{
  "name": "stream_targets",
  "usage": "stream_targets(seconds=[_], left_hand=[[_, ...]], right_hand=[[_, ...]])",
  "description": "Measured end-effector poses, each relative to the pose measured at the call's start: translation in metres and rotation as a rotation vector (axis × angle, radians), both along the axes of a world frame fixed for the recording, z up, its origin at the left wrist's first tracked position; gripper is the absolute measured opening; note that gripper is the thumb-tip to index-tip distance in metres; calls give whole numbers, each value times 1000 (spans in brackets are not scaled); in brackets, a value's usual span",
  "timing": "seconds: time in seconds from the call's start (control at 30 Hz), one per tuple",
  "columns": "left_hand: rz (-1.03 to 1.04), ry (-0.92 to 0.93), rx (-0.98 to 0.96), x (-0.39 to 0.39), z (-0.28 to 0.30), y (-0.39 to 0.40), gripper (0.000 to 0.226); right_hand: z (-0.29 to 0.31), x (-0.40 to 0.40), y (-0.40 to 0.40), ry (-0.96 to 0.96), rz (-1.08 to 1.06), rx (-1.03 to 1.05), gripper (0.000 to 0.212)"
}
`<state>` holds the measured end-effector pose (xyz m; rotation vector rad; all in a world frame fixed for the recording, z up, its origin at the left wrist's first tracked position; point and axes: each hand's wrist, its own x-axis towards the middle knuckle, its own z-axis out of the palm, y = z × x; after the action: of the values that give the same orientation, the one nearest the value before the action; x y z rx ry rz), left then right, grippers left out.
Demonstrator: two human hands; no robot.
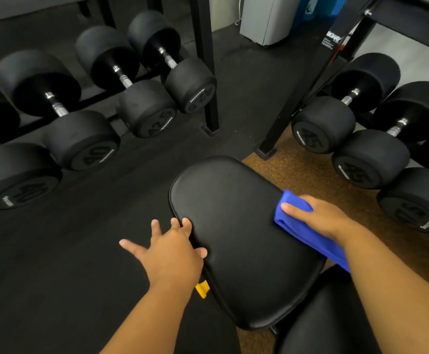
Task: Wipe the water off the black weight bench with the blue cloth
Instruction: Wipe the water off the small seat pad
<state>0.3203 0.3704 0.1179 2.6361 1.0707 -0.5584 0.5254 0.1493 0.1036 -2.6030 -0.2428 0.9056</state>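
Note:
The black weight bench seat pad (233, 226) fills the lower middle of the head view, and a second black pad (335, 318) lies behind it at the bottom right. My right hand (320, 218) presses the folded blue cloth (292, 215) flat against the pad's right edge, fingers straight on top of it. The cloth trails back under my right forearm. My left hand (172, 249) rests with spread fingers on the pad's left edge. No water drops are plain to see on the pad.
Black dumbbells (80, 139) sit on a low rack at the left, and more dumbbells (371, 159) on a rack at the right. Black rack legs (208, 72) stand ahead. A yellow part (202, 289) shows under the bench. The floor is black rubber and brown mat.

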Motion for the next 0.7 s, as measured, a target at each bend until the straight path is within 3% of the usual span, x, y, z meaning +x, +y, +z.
stream_targets(seconds=[0.1,0.23,0.47,0.7], left_hand=[[-21,-3,-2,1,1,1,69],[-53,35,2,4,2,0,70],[-75,65,-3,9,5,2,70],[-124,93,-9,13,6,6,69]], right_hand=[[-1,-2,-13,86,-67,43,51],[-1,21,28,149,-70,69,59],[-9,47,142,-2,179,42,55],[-10,49,190,-120,307,-11,68]])
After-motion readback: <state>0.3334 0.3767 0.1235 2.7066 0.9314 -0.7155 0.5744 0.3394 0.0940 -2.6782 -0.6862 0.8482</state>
